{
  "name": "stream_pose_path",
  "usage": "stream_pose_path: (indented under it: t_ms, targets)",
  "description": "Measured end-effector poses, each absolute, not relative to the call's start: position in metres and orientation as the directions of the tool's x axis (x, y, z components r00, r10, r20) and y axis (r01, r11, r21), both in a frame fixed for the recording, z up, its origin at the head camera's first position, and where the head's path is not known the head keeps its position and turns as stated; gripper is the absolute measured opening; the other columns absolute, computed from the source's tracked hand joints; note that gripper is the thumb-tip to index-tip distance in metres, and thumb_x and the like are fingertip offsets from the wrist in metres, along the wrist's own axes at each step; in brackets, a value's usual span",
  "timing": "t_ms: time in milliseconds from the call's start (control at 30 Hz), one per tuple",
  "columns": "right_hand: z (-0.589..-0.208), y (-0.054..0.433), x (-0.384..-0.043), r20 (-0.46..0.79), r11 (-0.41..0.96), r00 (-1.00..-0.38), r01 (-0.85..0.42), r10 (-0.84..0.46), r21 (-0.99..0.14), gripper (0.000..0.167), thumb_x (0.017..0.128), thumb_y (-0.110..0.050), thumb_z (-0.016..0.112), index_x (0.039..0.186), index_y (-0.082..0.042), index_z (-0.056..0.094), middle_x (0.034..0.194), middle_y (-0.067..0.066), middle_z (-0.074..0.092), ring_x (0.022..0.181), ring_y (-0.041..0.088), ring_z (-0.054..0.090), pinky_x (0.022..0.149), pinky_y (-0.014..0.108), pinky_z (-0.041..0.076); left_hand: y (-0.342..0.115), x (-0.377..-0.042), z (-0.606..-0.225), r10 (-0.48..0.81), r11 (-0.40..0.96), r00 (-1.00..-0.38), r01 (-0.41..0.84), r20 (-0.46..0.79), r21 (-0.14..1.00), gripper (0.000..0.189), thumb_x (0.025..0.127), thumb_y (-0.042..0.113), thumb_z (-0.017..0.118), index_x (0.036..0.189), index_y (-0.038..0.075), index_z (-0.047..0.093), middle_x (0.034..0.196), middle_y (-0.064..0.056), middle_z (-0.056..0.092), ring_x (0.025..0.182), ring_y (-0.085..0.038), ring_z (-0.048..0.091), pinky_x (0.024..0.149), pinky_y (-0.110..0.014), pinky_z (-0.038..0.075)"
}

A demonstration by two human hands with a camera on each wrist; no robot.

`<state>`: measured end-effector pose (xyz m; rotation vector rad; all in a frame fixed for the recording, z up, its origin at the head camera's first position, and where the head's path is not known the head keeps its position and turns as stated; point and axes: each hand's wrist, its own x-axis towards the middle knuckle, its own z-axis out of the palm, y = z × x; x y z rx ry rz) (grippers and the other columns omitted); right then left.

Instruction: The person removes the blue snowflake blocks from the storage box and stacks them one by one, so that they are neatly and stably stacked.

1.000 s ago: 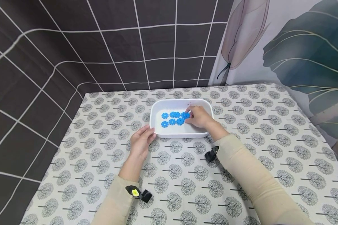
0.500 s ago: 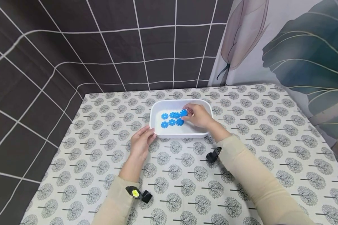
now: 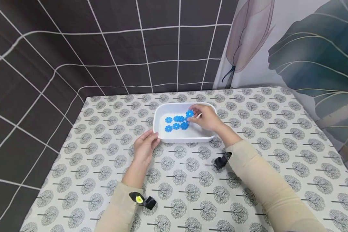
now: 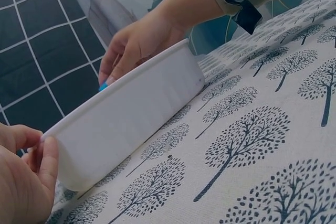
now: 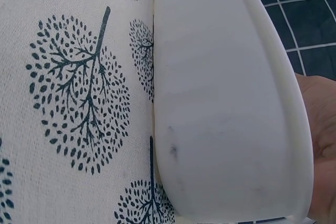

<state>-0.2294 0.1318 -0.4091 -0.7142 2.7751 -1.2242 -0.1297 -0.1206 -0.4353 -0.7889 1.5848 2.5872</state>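
Observation:
A white plastic tub [image 3: 185, 140] stands on the cloth, with several blue snowflake discs [image 3: 168, 129] lying in two rough rows on its floor. My left hand [image 3: 144, 146] grips the near left corner of the rim; in the left wrist view the fingers of that left hand [image 4: 26, 182] close round the tub's corner [image 4: 126, 114]. Inside the tub, my right hand [image 3: 207, 118] pinches one blue snowflake disc [image 3: 189, 113] between thumb and fingers, raised above the others. The right wrist view shows mostly the tub's outer wall [image 5: 226, 103], which hides the right hand's fingers.
A white cloth with a tree print [image 3: 191, 190] covers the table. Behind it hangs a dark curtain with a white grid [image 3: 119, 48], and a leaf-patterned curtain [image 3: 316, 58] hangs at the right. Black straps circle both wrists.
My right hand has lifted a snowflake disc from the right end of the back row and drawn it slightly up and left. My left hand keeps its hold on the tub.

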Motion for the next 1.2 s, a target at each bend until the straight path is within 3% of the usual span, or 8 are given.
stream_pose_path:
  t_ms: [400,1000,1200]
  targets:
    - [-0.403,0.141,-0.227,0.15,0.566,-0.91,-0.363,-0.387,-0.741,0.045,0.088,-0.013,0.08,0.126,0.004,0.062,0.102,0.016,0.067,0.096,0.03,0.065,0.087,0.04,0.062,-0.121,-0.129,-0.436,-0.245,-0.492,-0.87,-0.269,-0.428,0.828,0.035,0.09,-0.003,0.071,0.123,-0.003,0.06,0.113,-0.012,0.061,0.089,-0.014,0.066,0.093,-0.023,0.06]
    - [-0.395,0.164,-0.223,0.217,0.565,-0.929,-0.357,-0.3,-0.744,0.043,0.089,-0.011,0.079,0.127,0.002,0.063,0.099,0.017,0.069,0.089,0.029,0.065,0.085,0.04,0.061,-0.121,-0.131,-0.436,-0.232,-0.511,-0.868,-0.275,-0.439,0.815,0.041,0.09,-0.004,0.07,0.129,-0.004,0.057,0.123,-0.016,0.058,0.099,-0.02,0.066,0.096,-0.024,0.06]
    - [-0.397,0.172,-0.221,0.212,0.565,-0.945,-0.318,-0.248,-0.761,0.044,0.089,-0.011,0.078,0.128,0.002,0.062,0.101,0.017,0.068,0.09,0.029,0.065,0.086,0.039,0.061,-0.122,-0.13,-0.435,-0.23,-0.518,-0.866,-0.276,-0.443,0.809,0.041,0.089,-0.004,0.071,0.128,-0.004,0.057,0.123,-0.016,0.058,0.092,-0.016,0.068,0.095,-0.024,0.06]
